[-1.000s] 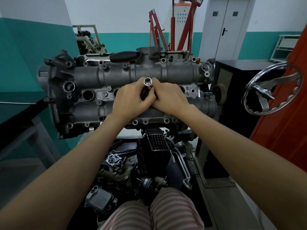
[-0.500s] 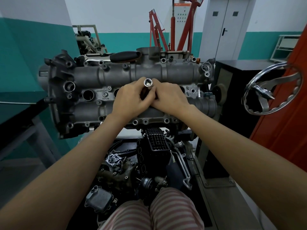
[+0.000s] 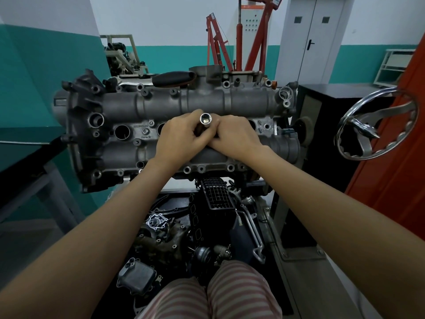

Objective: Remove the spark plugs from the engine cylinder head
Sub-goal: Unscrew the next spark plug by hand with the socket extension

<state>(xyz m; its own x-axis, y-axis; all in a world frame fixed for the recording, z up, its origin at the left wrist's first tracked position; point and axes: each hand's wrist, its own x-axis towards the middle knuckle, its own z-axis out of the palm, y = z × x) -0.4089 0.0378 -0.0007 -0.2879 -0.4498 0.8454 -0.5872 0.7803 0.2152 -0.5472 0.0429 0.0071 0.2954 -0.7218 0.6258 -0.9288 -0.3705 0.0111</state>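
Observation:
The grey engine cylinder head (image 3: 248, 102) lies across the middle of the view on a stand. A shiny metal spark plug socket (image 3: 205, 119) sticks up from a plug well near the head's centre, its open end toward me. My left hand (image 3: 181, 139) grips the socket from the left with curled fingers. My right hand (image 3: 234, 134) grips it from the right, touching the left hand. Open round plug wells (image 3: 122, 131) show to the left of my hands. The spark plugs themselves are hidden.
A black-handled tool (image 3: 174, 77) lies on the head's far edge. A chrome handwheel (image 3: 377, 125) sticks out at the right beside a red panel. Loose engine parts (image 3: 165, 236) sit on the tray below. A red engine crane (image 3: 230, 42) stands behind.
Both hands stay on the socket; it has shifted very slightly, little else differs.

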